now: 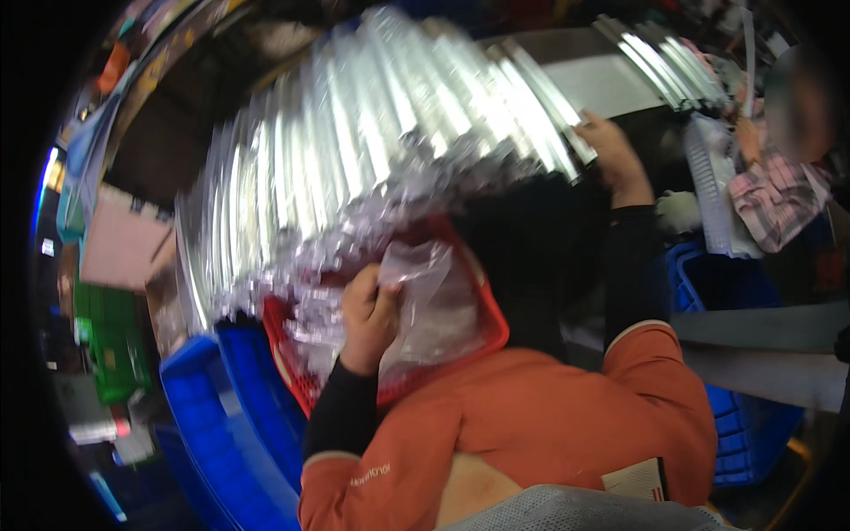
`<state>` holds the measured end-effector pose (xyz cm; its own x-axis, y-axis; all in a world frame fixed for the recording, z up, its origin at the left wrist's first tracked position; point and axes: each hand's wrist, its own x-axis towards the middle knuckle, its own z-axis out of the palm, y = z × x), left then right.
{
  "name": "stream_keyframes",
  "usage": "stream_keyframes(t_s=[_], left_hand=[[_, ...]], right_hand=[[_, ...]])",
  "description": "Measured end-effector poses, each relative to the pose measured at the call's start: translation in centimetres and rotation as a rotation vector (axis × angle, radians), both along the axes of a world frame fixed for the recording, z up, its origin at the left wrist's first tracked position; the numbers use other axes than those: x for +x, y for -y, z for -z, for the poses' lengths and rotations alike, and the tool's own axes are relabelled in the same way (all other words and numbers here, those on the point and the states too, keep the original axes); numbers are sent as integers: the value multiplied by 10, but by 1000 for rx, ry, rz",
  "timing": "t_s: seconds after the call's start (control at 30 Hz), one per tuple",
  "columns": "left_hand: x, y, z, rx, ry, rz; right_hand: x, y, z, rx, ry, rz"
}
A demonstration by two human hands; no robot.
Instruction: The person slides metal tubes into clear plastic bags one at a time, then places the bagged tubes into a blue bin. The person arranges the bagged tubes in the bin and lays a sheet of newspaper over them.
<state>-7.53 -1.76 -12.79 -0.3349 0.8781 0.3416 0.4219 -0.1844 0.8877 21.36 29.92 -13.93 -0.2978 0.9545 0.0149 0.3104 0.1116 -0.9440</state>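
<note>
A big fanned bundle of long shiny silver strips [372,133] fills the middle of the view, blurred by motion. My right hand [613,161] grips the bundle's right end. Lower down, my left hand [367,311] is closed on a clear plastic bag [434,301] that hangs from the bundle's underside. Bag and hand are over a red plastic basket [491,332], whose inside is mostly hidden by the bag. Both my forearms wear black cuffs and orange sleeves.
Blue plastic crates stand at the lower left [221,407] and at the right [735,425]. A second pile of silver strips [664,57] lies on a pale surface [602,84] at the back right. Another person in pink plaid [779,199] is at the right edge. Green boxes [111,341] sit far left.
</note>
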Motion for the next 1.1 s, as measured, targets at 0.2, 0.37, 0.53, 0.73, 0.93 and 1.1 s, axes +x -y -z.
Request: stream_keyframes(t_s=[0.2,0.37,0.53,0.73,0.93,1.1], left_hand=[[-1,9,-3,233,-186,258],[2,5,-11,292,-294,265],[2,11,-16,279,-308,291],[1,11,-9,297,-288,285],[5,14,-4,120,18,71],[2,16,-13,17,-30,241]], right_hand=[[-20,87,-74,-225,-891,-465],[-75,131,-143,-266,-1278,-659],[-101,160,-147,-311,-1261,-456],[-108,170,-147,-55,-1184,-403],[-97,181,-141,104,-1044,-461],[-119,200,-115,219,-1096,-480]])
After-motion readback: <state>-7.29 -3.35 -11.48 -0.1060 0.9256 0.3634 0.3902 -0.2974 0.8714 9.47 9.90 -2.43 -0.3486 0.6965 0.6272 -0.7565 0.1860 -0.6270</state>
